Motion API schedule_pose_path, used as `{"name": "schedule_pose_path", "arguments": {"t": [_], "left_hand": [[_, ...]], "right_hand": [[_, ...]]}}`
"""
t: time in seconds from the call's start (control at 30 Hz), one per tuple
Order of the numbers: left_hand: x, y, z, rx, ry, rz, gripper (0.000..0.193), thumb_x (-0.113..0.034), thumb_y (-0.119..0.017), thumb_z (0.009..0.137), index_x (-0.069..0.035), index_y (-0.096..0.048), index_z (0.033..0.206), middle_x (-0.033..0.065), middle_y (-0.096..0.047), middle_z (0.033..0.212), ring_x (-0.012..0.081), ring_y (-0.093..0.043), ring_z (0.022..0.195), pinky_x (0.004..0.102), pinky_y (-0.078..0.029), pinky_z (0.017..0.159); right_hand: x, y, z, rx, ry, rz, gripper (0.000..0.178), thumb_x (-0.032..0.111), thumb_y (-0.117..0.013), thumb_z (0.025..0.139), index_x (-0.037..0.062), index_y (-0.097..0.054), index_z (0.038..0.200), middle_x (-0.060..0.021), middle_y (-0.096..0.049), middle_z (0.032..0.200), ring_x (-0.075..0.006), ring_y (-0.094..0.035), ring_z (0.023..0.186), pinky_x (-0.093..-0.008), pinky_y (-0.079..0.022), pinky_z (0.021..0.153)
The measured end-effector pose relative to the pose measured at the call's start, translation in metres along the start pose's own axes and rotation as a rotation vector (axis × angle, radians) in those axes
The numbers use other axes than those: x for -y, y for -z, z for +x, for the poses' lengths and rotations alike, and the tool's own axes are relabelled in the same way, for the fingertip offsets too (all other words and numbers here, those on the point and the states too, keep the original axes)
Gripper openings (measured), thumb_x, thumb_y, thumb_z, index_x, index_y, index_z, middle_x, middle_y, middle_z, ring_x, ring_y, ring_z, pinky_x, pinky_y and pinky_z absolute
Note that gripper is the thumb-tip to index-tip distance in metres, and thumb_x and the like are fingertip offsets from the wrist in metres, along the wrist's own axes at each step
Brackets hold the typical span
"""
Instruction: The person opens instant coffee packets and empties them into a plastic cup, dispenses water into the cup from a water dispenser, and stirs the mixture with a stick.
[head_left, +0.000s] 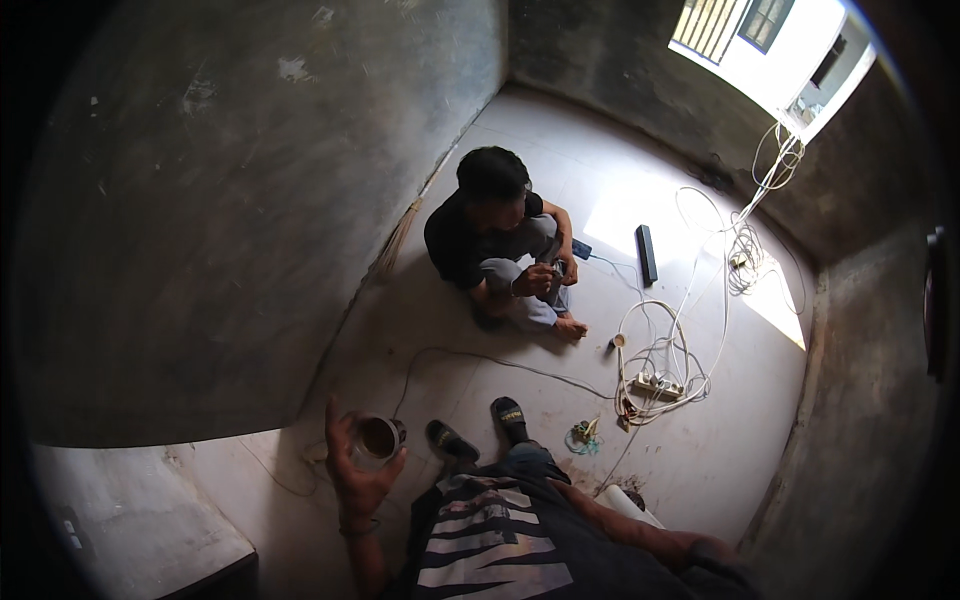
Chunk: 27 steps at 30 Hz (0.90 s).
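At the lower left, my left hand (362, 487) is wrapped round a clear glass (378, 437) with dark liquid in it, held above the floor. The thumb is on one side and the fingers on the other. My right forearm (640, 527) runs across to my hip. The right hand (572, 492) lies against my dark clothing there, and its fingers cannot be made out. Beyond my feet a person (480, 225) in a black shirt sits on the floor, head bent. Both that person's hands hold a small thing too unclear to name.
White cables (690, 330) loop over the floor around a power strip (658, 387). Close by are a small cup (617, 342), a green tangle of string (583, 437) and a long black bar (646, 255). A broom (400, 238) leans at the left wall. A ledge (150, 515) stands lower left.
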<state>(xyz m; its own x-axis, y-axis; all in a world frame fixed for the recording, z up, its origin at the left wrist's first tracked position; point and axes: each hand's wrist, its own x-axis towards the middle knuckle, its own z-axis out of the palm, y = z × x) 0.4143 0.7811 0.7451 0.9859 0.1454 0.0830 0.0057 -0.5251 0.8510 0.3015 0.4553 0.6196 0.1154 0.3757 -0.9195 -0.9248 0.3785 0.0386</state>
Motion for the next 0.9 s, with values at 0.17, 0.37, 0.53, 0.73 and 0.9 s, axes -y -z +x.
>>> {"name": "schedule_pose_path", "arguments": {"t": [0.17, 0.37, 0.53, 0.73, 0.9], "left_hand": [[-0.004, -0.004, 0.004, 0.029, 0.002, 0.034, 0.113, -0.003, -0.083, 0.062, -0.011, -0.019, 0.154, 0.0132, -0.059, 0.118, 0.0249, -0.059, 0.111, 0.0385, -0.046, 0.097], [-0.006, -0.009, 0.005, 0.026, 0.003, 0.020, 0.112, -0.003, -0.082, 0.062, -0.011, -0.018, 0.154, 0.0132, -0.058, 0.118, 0.0249, -0.059, 0.111, 0.0388, -0.046, 0.097], [-0.007, -0.011, 0.007, 0.009, -0.003, 0.029, 0.109, -0.005, -0.082, 0.063, -0.005, -0.020, 0.153, 0.0116, -0.057, 0.118, 0.0239, -0.061, 0.106, 0.0366, -0.048, 0.093], [-0.005, -0.009, 0.007, 0.011, 0.004, -0.001, 0.109, -0.003, -0.082, 0.064, -0.005, -0.019, 0.153, 0.0116, -0.057, 0.118, 0.0236, -0.060, 0.107, 0.0366, -0.048, 0.095], [-0.004, -0.009, 0.005, 0.024, -0.005, -0.020, 0.109, -0.003, -0.082, 0.063, -0.004, -0.019, 0.153, 0.0118, -0.058, 0.118, 0.0233, -0.060, 0.107, 0.0365, -0.049, 0.095]], "right_hand": [[-0.009, 0.014, 0.020, 0.062, 0.038, 0.091, 0.036, 0.036, -0.057, 0.095, 0.0051, -0.064, 0.112, -0.0103, -0.071, 0.092, -0.0200, -0.068, 0.070, -0.0327, -0.059, 0.065], [-0.007, 0.019, 0.025, 0.015, 0.055, 0.065, 0.045, 0.031, -0.063, 0.091, 0.0049, -0.052, 0.126, -0.0137, -0.067, 0.105, -0.0224, -0.068, 0.081, -0.0352, -0.059, 0.071], [-0.012, 0.031, 0.040, -0.031, 0.038, 0.061, 0.058, 0.032, -0.066, 0.088, 0.0060, -0.043, 0.134, -0.0151, -0.063, 0.111, -0.0234, -0.068, 0.085, -0.0361, -0.059, 0.074], [0.001, 0.004, 0.009, 0.043, -0.041, 0.096, 0.040, 0.034, -0.056, 0.095, 0.0020, -0.059, 0.119, -0.0129, -0.070, 0.101, -0.0224, -0.069, 0.076, -0.0332, -0.059, 0.072], [0.003, -0.007, 0.000, 0.000, -0.029, 0.075, 0.039, 0.034, -0.052, 0.097, 0.0004, -0.063, 0.113, -0.0114, -0.072, 0.098, -0.0217, -0.069, 0.074, -0.0320, -0.059, 0.073]]}}
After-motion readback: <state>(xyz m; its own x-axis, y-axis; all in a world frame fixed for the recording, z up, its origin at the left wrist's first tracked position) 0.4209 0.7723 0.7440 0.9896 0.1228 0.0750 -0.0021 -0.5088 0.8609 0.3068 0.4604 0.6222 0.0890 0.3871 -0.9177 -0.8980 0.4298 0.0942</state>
